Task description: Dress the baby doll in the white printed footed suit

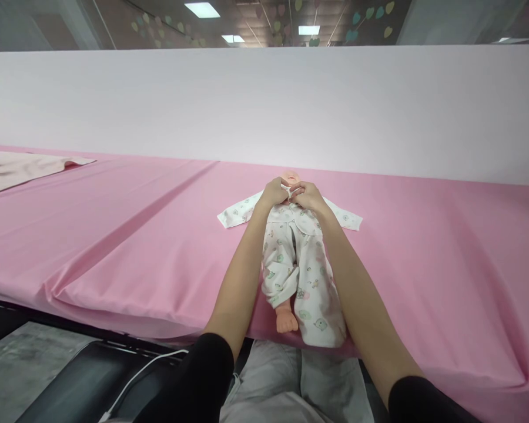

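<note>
A baby doll lies on its back with its head toward the wall, dressed in a white printed top and patterned pants. One bare foot shows at the near end; the other leg's cloth covers its foot. Both sleeves spread out to the sides. My left hand and my right hand meet at the top's neckline, just below the doll's chin. The fingers of both are bent and pinched on the collar cloth. What exactly lies between the fingertips is partly hidden.
A pink sheet with folds covers the table. A pale cloth lies at the far left. Behind stands a white partition. Below the table's edge are a black seat and a white cable.
</note>
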Action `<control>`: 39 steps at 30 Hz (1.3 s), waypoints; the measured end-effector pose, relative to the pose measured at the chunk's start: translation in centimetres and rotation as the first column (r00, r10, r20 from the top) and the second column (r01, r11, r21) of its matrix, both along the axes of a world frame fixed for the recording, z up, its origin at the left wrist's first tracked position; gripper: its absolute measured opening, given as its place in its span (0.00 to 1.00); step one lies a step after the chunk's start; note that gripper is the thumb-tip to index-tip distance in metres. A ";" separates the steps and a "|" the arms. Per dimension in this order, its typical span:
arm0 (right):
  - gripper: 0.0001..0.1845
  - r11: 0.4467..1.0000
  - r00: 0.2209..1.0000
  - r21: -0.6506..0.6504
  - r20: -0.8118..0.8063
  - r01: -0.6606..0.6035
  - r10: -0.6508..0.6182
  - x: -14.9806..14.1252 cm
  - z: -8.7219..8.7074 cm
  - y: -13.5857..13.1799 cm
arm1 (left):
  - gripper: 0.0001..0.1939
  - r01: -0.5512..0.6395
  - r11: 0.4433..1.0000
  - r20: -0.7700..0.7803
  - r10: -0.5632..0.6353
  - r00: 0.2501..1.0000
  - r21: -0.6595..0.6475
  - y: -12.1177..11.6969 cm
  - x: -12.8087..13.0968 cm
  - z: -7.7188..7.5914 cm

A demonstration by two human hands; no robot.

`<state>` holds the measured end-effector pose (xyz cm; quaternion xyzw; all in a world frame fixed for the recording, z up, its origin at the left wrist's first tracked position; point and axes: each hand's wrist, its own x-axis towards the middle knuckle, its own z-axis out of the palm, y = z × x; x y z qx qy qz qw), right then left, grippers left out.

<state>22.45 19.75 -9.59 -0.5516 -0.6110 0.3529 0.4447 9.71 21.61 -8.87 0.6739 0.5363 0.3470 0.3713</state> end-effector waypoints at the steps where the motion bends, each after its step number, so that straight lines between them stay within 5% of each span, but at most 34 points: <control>1: 0.16 1.000 0.999 -0.025 -0.039 -0.002 0.001 0.0 0.0 0.0 | 0.23 0.006 1.000 0.002 -0.006 1.000 -0.009 0.1 0.0 0.0; 6: 0.17 0.998 0.980 -0.069 -0.198 -0.011 -0.003 0.0 0.4 -0.3 | 0.22 0.037 0.998 -0.061 -0.034 0.998 0.060 0.4 0.1 0.0; 13: 0.17 0.997 0.976 -0.082 -0.216 0.005 -0.023 -0.1 0.4 -0.3 | 0.23 0.034 0.993 -0.103 -0.022 0.994 0.115 0.5 0.5 -0.1; 19: 0.15 0.990 0.941 -0.140 -0.336 -0.017 -0.031 0.3 0.4 -0.4 | 0.27 -0.069 0.977 -0.132 0.097 0.987 0.203 0.3 0.5 -0.1; 25: 0.13 0.991 0.902 -0.132 -0.431 -0.033 -0.028 0.5 0.3 -0.2 | 0.24 0.027 0.989 -0.050 -0.020 0.999 0.146 -0.2 0.5 0.4; 39: 0.12 0.981 0.800 -0.169 -0.599 -0.094 -0.026 1.0 0.7 -0.5 | 0.28 0.071 0.932 -0.068 -0.050 0.996 0.357 -0.4 0.7 0.7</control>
